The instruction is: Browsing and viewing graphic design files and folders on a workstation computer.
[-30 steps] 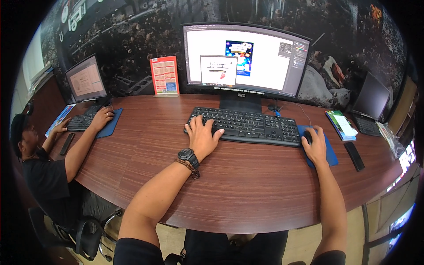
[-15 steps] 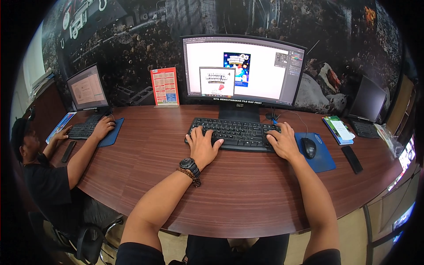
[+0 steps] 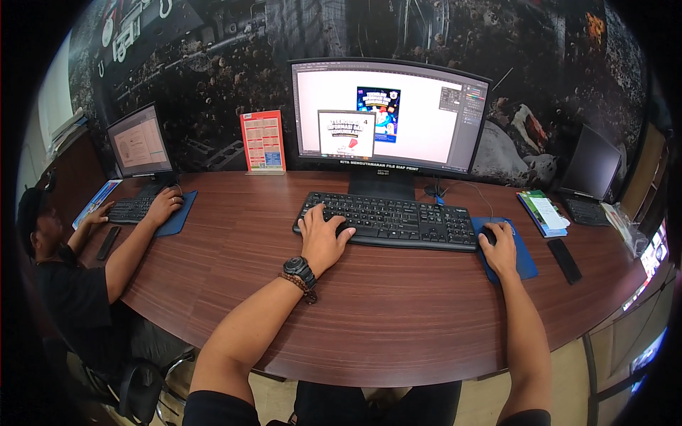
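Observation:
My left hand (image 3: 324,240) rests over the left end of a black keyboard (image 3: 398,221), its fingers spread on the keys. A black watch (image 3: 297,268) and a beaded bracelet are on that wrist. To the keyboard's right, my right hand (image 3: 501,250) is curved over a black mouse (image 3: 489,234), which it mostly covers. Under the mouse is a blue mouse pad (image 3: 526,264). Behind the keyboard stands a wide monitor (image 3: 426,78) showing a design program with a blue poster and a smaller window overlapping it.
On the right lie a dark phone (image 3: 565,260), booklets (image 3: 543,213) and another monitor (image 3: 591,162) with a keyboard. A red calendar (image 3: 263,142) stands left of my monitor. At the far left of the brown desk (image 3: 220,248), a co-worker (image 3: 78,298) uses another computer.
My right hand has moved right from the keyboard's right end onto the mouse. My left hand stays on the keys. The smaller window's picture now appears larger, and the poster's heading looks different.

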Available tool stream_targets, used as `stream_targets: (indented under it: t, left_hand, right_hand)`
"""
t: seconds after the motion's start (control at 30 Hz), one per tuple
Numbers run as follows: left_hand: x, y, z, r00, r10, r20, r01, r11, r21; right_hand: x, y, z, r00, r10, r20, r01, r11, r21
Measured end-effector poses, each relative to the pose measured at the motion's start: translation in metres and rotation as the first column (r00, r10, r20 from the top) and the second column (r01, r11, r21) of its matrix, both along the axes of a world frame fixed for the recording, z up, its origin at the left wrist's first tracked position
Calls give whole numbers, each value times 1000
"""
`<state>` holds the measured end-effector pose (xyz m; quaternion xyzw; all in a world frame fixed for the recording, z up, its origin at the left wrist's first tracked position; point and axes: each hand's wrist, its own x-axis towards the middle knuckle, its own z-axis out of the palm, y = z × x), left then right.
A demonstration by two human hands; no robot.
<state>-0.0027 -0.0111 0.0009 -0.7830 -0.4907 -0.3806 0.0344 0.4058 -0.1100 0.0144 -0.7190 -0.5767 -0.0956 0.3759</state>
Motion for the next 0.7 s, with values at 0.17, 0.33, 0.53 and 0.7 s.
stream_targets:
  t: [0.17, 0.33, 0.53, 0.7]
  left_hand:
    - [1, 2, 2, 1000, 7, -30, -8, 1000, -11]
    - [5, -2, 3, 999, 11, -50, -11, 1000, -6]
    - [3, -6, 5, 995, 100, -12, -101, 992, -70]
    - [6, -5, 5, 995, 94, -16, -95, 991, -89]
  right_hand:
    - [-3, 0, 5, 999, 4, -53, -5, 1000, -26]
    - [-5, -1, 4, 983, 82, 165, -103, 987, 127]
    - [-21, -5, 8, 944, 187, 272, -218, 972, 88]
    - [-23, -4, 13, 954, 204, 218, -251, 944, 213]
